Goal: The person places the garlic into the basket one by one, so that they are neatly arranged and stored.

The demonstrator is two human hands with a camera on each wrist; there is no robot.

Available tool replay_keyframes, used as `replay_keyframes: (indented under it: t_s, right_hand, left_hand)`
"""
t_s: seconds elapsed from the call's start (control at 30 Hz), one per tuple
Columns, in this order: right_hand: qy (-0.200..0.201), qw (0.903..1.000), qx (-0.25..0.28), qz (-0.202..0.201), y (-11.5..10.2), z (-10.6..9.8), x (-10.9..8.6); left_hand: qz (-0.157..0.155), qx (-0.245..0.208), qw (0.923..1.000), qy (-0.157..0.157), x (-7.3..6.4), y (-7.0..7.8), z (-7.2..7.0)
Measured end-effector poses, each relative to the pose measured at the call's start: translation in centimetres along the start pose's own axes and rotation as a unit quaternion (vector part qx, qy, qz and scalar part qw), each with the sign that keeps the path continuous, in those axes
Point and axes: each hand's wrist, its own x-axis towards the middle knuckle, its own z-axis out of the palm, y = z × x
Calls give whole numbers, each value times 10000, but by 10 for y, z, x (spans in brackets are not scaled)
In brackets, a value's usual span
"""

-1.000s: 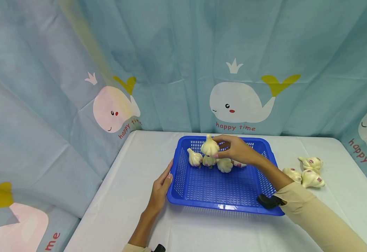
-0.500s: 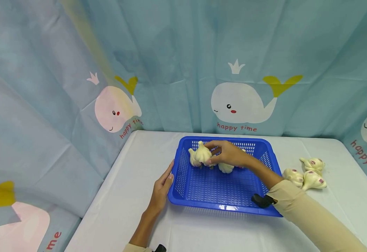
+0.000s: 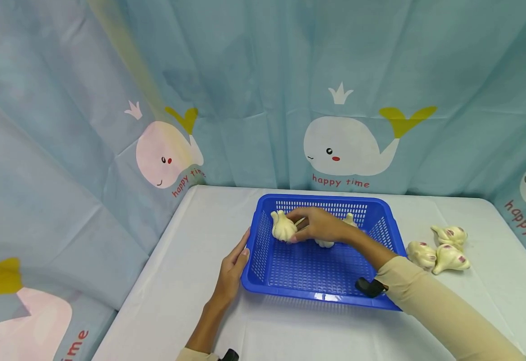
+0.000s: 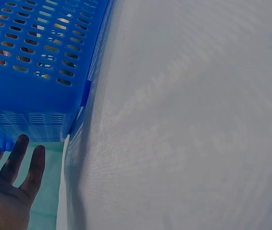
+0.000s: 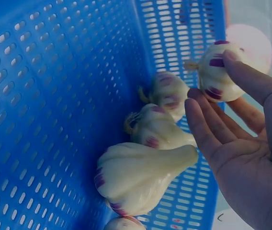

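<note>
Head view: a garlic bulb (image 3: 285,230) is held by the right hand (image 3: 317,224) inside the blue perforated plastic basket (image 3: 326,298), near its left end, stem up; it is pinched between thumb and fingertips. The stem of a neighbouring bulb (image 3: 274,217) is seen just left of it; further basket bulbs (image 3: 324,243) are partly hidden by the right hand. Three loose bulbs (image 3: 452,259) are clustered on the white tablecloth (image 3: 181,250), just right of the basket. The basket's left side is touched by the left hand (image 3: 230,275), fingers extended along the outer wall, nothing pinched. Beige sleeves (image 3: 448,307) are worn; behind the table a blue-green curtain (image 3: 244,75) is printed with whales and "happy time". Left wrist view: the basket is seen at upper left, the left hand at lower left with fingers fairly straight and spread; fingertip contact cannot be told here. Right wrist view: purple patches are seen on the held bulb, gripped by the thumb and opposing fingers; three basket bulbs are lined up beside it, a fourth cut off at the bottom edge. Whether the basket floor is touched by the held bulb cannot be told.
</note>
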Motion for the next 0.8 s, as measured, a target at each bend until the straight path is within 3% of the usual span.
replay_keyframes:
  t_s: [0.8]
  right_hand:
    - [-543, 9974, -476, 79, 0, 21, 17]
  left_hand:
    - [-107, 28, 9999, 14, 0, 1, 0]
